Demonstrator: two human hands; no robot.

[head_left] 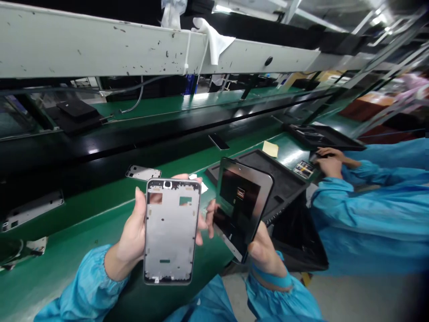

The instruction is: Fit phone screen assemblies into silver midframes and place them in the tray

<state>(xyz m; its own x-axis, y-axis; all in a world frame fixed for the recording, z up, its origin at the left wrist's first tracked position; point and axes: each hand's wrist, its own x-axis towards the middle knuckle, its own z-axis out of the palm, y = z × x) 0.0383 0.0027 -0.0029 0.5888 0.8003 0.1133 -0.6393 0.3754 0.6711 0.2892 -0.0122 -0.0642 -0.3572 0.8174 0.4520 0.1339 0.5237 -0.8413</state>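
Observation:
My left hand (131, 235) is closed round a grey phone frame (170, 237), thumb on its left edge and fingertips at the right. The frame is held upright, with square cut-outs near its top through which skin and green show. My right hand (263, 248) grips a dark, glossy panel with a grey border (250, 203) by its lower right edge. That panel is tilted, and fingers also show at its left edge. The two parts are side by side and apart, above the green bench (110, 223).
Beyond my hands runs a dark conveyor belt (110, 147); metal plates (142, 172) and a dark phone-shaped piece (218, 141) lie along it. A black tray (268, 174) and a yellow note (270, 149) are at the right. Beside me, a co-worker's hands (330, 163) handle small parts.

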